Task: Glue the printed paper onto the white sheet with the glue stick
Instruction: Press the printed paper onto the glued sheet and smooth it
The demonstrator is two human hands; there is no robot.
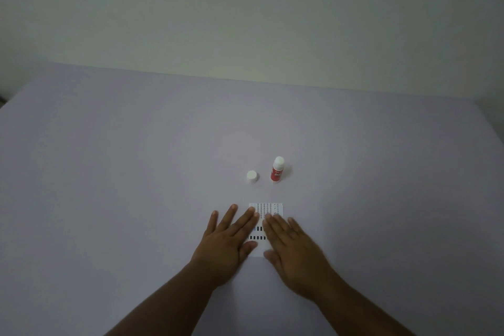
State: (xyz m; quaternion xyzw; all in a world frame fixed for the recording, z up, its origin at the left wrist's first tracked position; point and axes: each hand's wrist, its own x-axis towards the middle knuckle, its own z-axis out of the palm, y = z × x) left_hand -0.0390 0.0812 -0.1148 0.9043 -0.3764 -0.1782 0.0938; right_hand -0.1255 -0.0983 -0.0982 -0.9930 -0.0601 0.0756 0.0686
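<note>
Plain grey wall behind; big pale white sheet (136, 172) spread over the whole table. Small printed paper (268, 210) low in the middle of the frame, face up. Left hand (227, 243) and right hand (293, 244) laid flat on it, fingers (245, 219) spread wide and straight, pressing down, gripping nothing. Glue stick (277, 169) standing just above the paper, red and open. White cap (252, 177) beside it, to its left. Could go crooked or wrinkle if pushed sideways while wet. Could dry out, with the cap left off.
</note>
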